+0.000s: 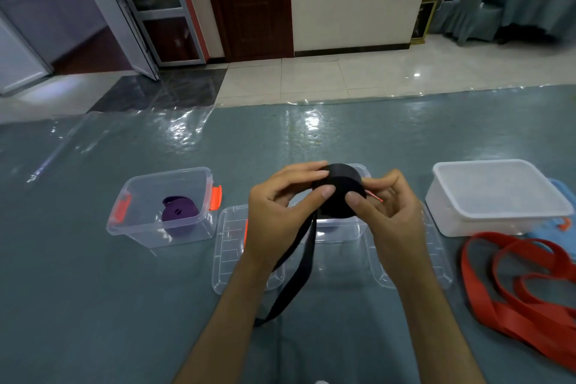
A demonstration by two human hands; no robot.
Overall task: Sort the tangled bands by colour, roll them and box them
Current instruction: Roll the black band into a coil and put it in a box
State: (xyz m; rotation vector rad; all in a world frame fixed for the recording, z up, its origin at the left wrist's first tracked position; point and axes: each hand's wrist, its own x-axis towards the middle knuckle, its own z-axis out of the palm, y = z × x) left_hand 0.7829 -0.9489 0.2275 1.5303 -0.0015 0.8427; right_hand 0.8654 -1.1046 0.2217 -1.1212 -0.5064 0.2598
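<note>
Two hands hold a black band roll (339, 191) between them above the table; the left hand (277, 212) pinches its near-left side, the right hand (386, 212) pinches its near-right side, so both are equally close; the unrolled tail (296, 271) hangs down from the roll towards the person, its long axis running near to far; a clear box (339, 230) sits directly beneath the hands, likely the roll's destination; left of them, another clear box (162, 209) holds a purple roll (180, 215); to the right lie loose red bands (523, 287) on the teal, plastic-covered table (93, 305); tiled floor beyond.
</note>
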